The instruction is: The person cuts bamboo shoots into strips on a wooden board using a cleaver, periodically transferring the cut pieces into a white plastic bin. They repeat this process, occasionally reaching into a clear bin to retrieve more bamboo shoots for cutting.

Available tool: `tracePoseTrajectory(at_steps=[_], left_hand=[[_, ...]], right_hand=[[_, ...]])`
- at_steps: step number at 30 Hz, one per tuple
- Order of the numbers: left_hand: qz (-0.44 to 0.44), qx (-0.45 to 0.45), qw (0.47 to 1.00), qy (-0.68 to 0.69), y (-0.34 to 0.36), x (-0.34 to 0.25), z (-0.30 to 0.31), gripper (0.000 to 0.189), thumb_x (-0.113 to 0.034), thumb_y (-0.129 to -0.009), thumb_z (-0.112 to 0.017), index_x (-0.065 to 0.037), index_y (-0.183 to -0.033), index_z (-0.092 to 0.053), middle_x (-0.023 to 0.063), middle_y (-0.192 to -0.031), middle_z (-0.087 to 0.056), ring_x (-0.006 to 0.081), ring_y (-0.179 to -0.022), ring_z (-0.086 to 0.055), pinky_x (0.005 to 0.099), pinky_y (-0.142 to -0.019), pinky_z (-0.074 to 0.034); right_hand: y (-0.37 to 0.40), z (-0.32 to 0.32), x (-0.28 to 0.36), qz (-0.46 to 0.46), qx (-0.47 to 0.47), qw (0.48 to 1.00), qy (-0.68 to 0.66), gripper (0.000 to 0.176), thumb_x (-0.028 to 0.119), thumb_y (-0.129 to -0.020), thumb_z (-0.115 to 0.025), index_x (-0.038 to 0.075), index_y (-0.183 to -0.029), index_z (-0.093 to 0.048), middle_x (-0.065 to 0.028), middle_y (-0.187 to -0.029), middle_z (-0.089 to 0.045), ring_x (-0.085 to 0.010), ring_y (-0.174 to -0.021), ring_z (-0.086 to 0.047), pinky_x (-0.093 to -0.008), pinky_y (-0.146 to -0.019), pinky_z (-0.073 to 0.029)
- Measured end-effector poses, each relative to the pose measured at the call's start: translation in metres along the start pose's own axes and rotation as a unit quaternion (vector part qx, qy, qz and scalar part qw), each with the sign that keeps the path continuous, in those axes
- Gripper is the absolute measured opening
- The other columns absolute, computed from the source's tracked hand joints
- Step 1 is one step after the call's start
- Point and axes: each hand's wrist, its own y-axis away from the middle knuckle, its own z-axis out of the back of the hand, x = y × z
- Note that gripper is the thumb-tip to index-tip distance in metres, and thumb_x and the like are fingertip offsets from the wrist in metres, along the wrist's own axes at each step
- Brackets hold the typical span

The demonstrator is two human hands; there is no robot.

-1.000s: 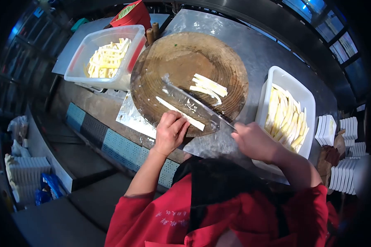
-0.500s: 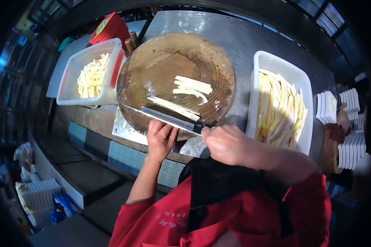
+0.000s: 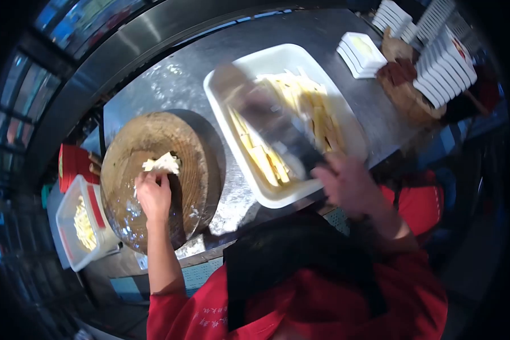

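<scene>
My right hand (image 3: 345, 181) is wrapped round the handle of a cleaver (image 3: 272, 122), blurred by motion, its wide blade over a white tub (image 3: 214, 93). Long pale yellow strips (image 3: 323, 122) lie in that tub. On the round wooden chopping block (image 3: 153, 130), my left hand (image 3: 154, 192) touches a small bunch of pale cut pieces (image 3: 163, 163) with its fingertips. Its fingers are bent together; whether they grip the pieces cannot be made out.
A clear container (image 3: 105, 229) of cut strips stands left of the block, beside a red container (image 3: 72, 165). Stacked white trays (image 3: 445, 73) and smaller white dishes (image 3: 361, 54) are at the back right of the metal table (image 3: 153, 85).
The view has swung right. My right hand has carried the cleaver from the block to over the white tub. My left hand has moved from the block's near edge to the pieces on it.
</scene>
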Motion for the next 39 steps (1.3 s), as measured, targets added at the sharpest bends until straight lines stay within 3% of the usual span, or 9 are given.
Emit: tracePoseTrajectory(at_steps=[2, 7, 13, 16, 19, 25, 28, 32, 39], left_hand=[[-0.018, -0.042, 0.999, 0.008, -0.022, -0.031, 0.005, 0.009, -0.009, -0.075, -0.072, -0.002, -0.075, -0.067, 0.016, -0.083, -0.063, 0.0351, -0.083, -0.058, 0.0433, -0.078, -0.047], [-0.125, 0.125, 0.933, 0.313, -0.043, -0.179, -0.033, 0.016, -0.014, -0.078, -0.073, -0.001, -0.085, -0.07, 0.0173, -0.08, -0.068, 0.0322, -0.072, -0.067, 0.0389, -0.068, -0.053], [-0.091, 0.337, 0.926, 0.145, -0.045, -0.255, -0.091, 0.025, -0.021, -0.078, -0.074, 0.002, -0.082, -0.067, 0.0205, -0.078, -0.068, 0.0329, -0.074, -0.067, 0.0379, -0.069, -0.053], [-0.066, 0.325, 0.93, 0.159, -0.037, -0.25, -0.091, 0.024, -0.02, -0.079, -0.074, 0.001, -0.077, -0.063, 0.0137, -0.07, -0.066, 0.0244, -0.067, -0.065, 0.0337, -0.065, -0.051], [0.082, 0.3, 0.801, 0.511, -0.048, -0.234, -0.077, 0.017, -0.014, -0.085, -0.069, -0.003, -0.081, -0.058, 0.001, -0.07, -0.058, 0.0082, -0.062, -0.054, 0.0237, -0.058, -0.045], [0.172, 0.12, 0.722, 0.659, -0.066, -0.135, 0.009, 0.027, -0.01, -0.095, -0.053, -0.005, -0.12, -0.057, 0.0055, -0.097, -0.064, 0.018, -0.085, -0.066, 0.035, -0.075, -0.053], [0.082, 0.013, 0.857, 0.509, -0.05, -0.071, 0.051, 0.027, -0.008, -0.095, -0.054, -0.002, -0.122, -0.055, 0.0042, -0.103, -0.061, 0.0118, -0.092, -0.06, 0.0275, -0.074, -0.051], [-0.055, -0.11, 0.987, 0.107, -0.001, -0.033, 0.072, 0.036, 0.0, -0.087, -0.06, -0.006, -0.122, -0.056, 0.0133, -0.104, -0.057, 0.027, -0.091, -0.06, 0.0358, -0.077, -0.05], [-0.059, -0.03, 0.996, 0.057, 0.099, -0.011, 0.027, 0.032, -0.005, -0.077, -0.066, -0.007, -0.109, -0.064, 0.0131, -0.103, -0.059, 0.0328, -0.099, -0.058, 0.0406, -0.083, -0.05]], right_hand=[[0.021, 0.029, -0.004, -0.173, -0.063, 0.976, -0.113, 0.017, 0.013, -0.089, -0.059, -0.002, -0.082, -0.057, -0.0113, -0.056, -0.056, -0.0187, -0.044, -0.055, -0.034, -0.045, -0.042], [0.067, 0.055, -0.041, -0.21, -0.199, 0.933, -0.212, 0.013, 0.01, -0.091, -0.058, 0.0, -0.083, -0.056, -0.0017, -0.053, -0.051, -0.0073, -0.041, -0.047, -0.0254, -0.04, -0.036], [0.105, 0.055, -0.059, -0.23, -0.252, 0.892, -0.295, 0.01, 0.008, -0.092, -0.056, -0.001, -0.089, -0.058, -0.0006, -0.053, -0.051, -0.0061, -0.042, -0.046, -0.0242, -0.041, -0.036], [0.105, 0.052, -0.064, -0.214, -0.238, 0.901, -0.293, 0.011, 0.008, -0.092, -0.056, -0.002, -0.088, -0.058, -0.0006, -0.053, -0.051, -0.0061, -0.042, -0.047, -0.024, -0.041, -0.036], [0.095, 0.053, -0.063, -0.215, -0.228, 0.905, -0.288, 0.011, 0.007, -0.091, -0.056, -0.002, -0.086, -0.058, -0.0009, -0.053, -0.052, -0.0063, -0.041, -0.047, -0.024, -0.04, -0.036], [0.048, 0.047, -0.047, -0.187, -0.135, 0.94, -0.253, 0.014, 0.01, -0.09, -0.058, -0.001, -0.082, -0.057, -0.0002, -0.051, -0.051, -0.0066, -0.041, -0.048, -0.025, -0.04, -0.036], [0.017, 0.032, -0.035, -0.158, -0.043, 0.962, -0.216, 0.013, 0.01, -0.09, -0.058, -0.001, -0.082, -0.057, -0.0005, -0.052, -0.051, -0.0067, -0.041, -0.048, -0.0247, -0.04, -0.036], [-0.02, 0.004, 0.002, -0.151, 0.082, 0.96, -0.219, 0.02, 0.011, -0.09, -0.058, 0.001, -0.074, -0.052, -0.0027, -0.055, -0.054, -0.0069, -0.042, -0.05, -0.0246, -0.04, -0.037], [-0.075, -0.065, 0.051, 0.07, 0.263, 0.962, -0.031, 0.026, 0.019, -0.091, -0.059, -0.001, -0.079, -0.05, -0.0207, -0.062, -0.053, -0.0332, -0.06, -0.058, -0.0426, -0.058, -0.043]])
